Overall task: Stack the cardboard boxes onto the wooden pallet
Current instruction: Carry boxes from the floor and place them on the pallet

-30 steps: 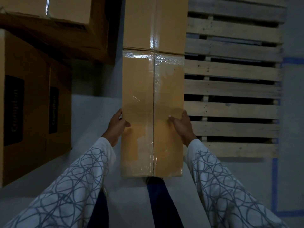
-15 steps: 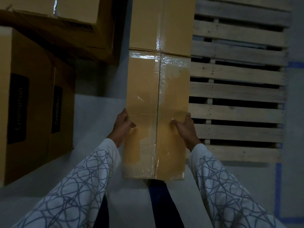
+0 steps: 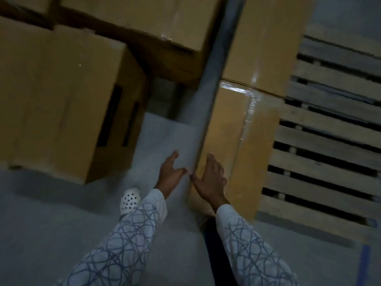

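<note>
A long taped cardboard box [image 3: 243, 141] lies on the left edge of the wooden pallet [image 3: 329, 137], end to end with a second box [image 3: 266, 42] behind it. My right hand [image 3: 210, 179] hovers with spread fingers over the near left corner of the long box, holding nothing. My left hand [image 3: 170, 173] is open over the grey floor just left of that box, apart from it. Whether the right hand touches the box top cannot be told.
Large cardboard boxes [image 3: 61, 96] with dark labels stand on the floor to the left, with more boxes [image 3: 144, 19] stacked behind. A white perforated shoe [image 3: 129, 200] is on the floor near my left arm. Blue floor tape [image 3: 363, 263] runs at the lower right.
Both hands have let go of the long box's sides and opened. My view has swung left, and both hands now sit at the box's near left corner.
</note>
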